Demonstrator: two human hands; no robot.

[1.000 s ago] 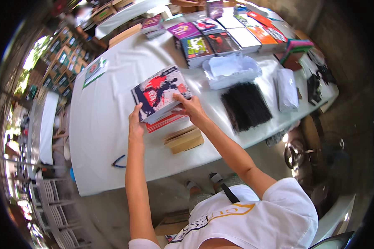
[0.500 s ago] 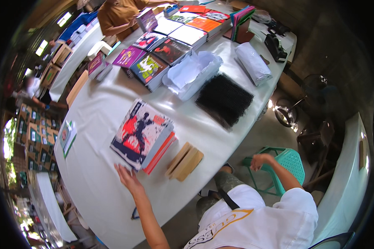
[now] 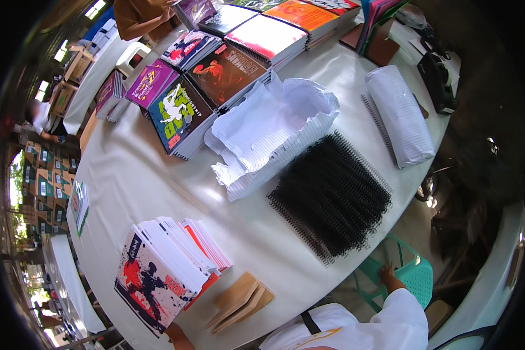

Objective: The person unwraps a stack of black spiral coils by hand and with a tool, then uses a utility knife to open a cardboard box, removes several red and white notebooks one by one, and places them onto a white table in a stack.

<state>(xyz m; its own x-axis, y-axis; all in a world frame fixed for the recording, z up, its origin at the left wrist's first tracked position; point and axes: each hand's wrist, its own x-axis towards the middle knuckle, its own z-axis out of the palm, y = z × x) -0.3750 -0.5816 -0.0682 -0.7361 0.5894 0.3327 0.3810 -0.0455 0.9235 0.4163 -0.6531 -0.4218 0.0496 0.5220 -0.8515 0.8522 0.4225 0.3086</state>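
Observation:
A stack of unbound notebooks point(image 3: 157, 280) stands tilted at the near left of the table, its red and dark splashed cover facing me and its white pages fanned into several bundles. My left hand point(image 3: 178, 337) is at the lower edge of this cover; only the wrist area shows, and the fingers are hidden by the stack. Beside the stack lies a slotted wooden block point(image 3: 242, 300). My right hand point(image 3: 386, 275) is down by the green plastic stool point(image 3: 411, 280), off the table's edge; its finger shape is too small and dark to make out.
A pile of black spiral binding coils point(image 3: 332, 198) lies beside an opened white paper wrapping point(image 3: 274, 134). A wrapped white roll point(image 3: 399, 116) and a black tape dispenser point(image 3: 437, 81) are at the right. Stacked spiral notebooks point(image 3: 227, 70) fill the far side, near another person's brown sleeve point(image 3: 137, 20).
The notebook stack went from lying flat to tilted and fanned. My left hand moved behind its near edge. My right hand lowered beside the stool, and my view shifted closer to the table.

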